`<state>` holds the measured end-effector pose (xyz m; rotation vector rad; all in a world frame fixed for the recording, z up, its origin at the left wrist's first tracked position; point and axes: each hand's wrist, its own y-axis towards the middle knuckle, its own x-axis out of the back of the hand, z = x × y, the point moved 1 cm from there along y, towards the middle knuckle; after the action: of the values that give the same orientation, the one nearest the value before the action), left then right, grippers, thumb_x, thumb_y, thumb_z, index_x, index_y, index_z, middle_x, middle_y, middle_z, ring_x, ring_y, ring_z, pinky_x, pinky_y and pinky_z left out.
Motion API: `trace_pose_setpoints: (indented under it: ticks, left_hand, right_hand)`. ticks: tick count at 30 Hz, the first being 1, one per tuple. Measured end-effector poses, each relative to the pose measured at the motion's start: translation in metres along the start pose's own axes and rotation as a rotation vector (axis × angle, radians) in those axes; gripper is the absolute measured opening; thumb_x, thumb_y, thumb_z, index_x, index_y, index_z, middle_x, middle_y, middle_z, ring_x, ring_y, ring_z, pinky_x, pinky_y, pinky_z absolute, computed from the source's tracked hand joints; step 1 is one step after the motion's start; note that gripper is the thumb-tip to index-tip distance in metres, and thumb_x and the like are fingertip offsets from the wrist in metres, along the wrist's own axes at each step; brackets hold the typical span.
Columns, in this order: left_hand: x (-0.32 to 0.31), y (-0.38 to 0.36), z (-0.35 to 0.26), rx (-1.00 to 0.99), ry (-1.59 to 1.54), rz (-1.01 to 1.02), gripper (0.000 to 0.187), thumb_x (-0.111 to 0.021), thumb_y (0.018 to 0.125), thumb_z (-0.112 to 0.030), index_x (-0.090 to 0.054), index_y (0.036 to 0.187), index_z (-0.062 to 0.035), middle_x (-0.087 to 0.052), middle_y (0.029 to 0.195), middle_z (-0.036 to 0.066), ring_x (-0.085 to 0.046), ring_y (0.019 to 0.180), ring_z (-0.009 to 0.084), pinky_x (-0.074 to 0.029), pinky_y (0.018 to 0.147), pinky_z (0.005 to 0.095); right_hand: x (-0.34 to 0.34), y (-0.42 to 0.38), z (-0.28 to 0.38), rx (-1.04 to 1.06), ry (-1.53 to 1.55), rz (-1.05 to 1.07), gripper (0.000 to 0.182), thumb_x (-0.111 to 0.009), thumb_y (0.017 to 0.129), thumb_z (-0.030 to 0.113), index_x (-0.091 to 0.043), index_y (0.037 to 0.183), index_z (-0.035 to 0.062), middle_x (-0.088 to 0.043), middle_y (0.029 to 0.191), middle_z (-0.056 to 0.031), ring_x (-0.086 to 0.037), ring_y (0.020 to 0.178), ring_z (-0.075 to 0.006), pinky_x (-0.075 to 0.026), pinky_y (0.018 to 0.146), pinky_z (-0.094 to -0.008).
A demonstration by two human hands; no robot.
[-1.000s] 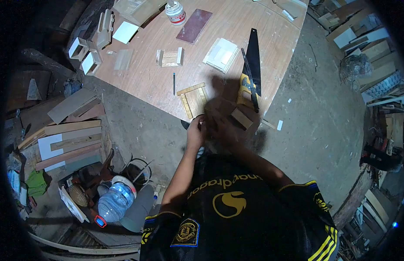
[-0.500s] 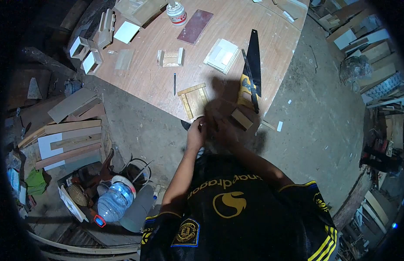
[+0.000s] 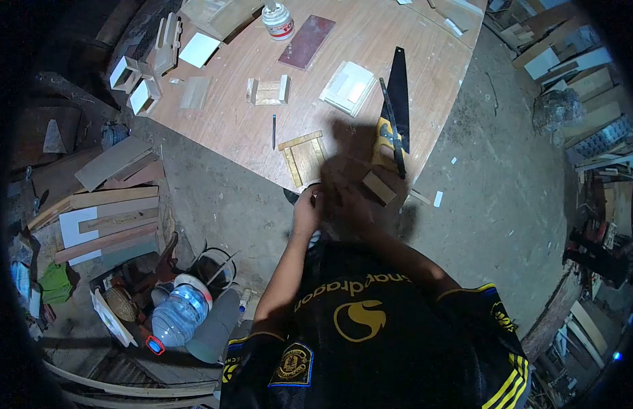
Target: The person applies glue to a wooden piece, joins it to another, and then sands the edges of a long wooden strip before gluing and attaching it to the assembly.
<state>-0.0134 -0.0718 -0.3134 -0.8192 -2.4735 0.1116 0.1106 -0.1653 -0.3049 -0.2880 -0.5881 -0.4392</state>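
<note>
At the table's near edge my left hand is closed, its fingertips drawn together on something too dark to make out. Close beside it, in shadow, my right hand has its fingers curled toward the same spot; what they hold is hidden. Just beyond my left hand lies a square wooden panel with strips along its edges. A small wooden block is to the right of my right hand. Past the block lie a handsaw with a yellow handle and a dark, slim bar across it.
On the table are a pen, a small wooden frame piece, stacked white boards, a reddish-brown board and a glue tub. Wood scraps and a water bottle stand at left.
Both hands stay at the table edge with barely any shift. The things on the table lie as before.
</note>
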Motion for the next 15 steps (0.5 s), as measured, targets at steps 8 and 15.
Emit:
trace_pose_setpoints:
  ticks: [8, 15]
  left_hand:
    - [-0.001, 0.003, -0.001, 0.088, 0.059, 0.048, 0.027, -0.059, 0.093, -0.020, -0.065, 0.116, -0.0071, -0.068, 0.089, 0.019, -0.066, 0.076, 0.0309, -0.051, 0.072, 0.0396]
    - [-0.003, 0.005, -0.001, 0.064, 0.056, 0.044, 0.028, -0.059, 0.094, -0.021, -0.065, 0.117, -0.0071, -0.068, 0.090, 0.019, -0.067, 0.076, 0.0315, -0.052, 0.072, 0.0400]
  right_hand:
    - [-0.001, 0.000, 0.001, -0.017, -0.049, -0.001, 0.049, -0.060, 0.094, 0.028, -0.050, 0.137, 0.0067, -0.055, 0.130, -0.0225, -0.059, 0.113, -0.0404, -0.050, 0.093, -0.0457]
    - [0.008, 0.002, 0.013, 0.163, -0.099, -0.060, 0.048, -0.059, 0.095, 0.026, -0.049, 0.136, 0.0044, -0.056, 0.127, -0.0222, -0.058, 0.109, -0.0431, -0.050, 0.093, -0.0475]
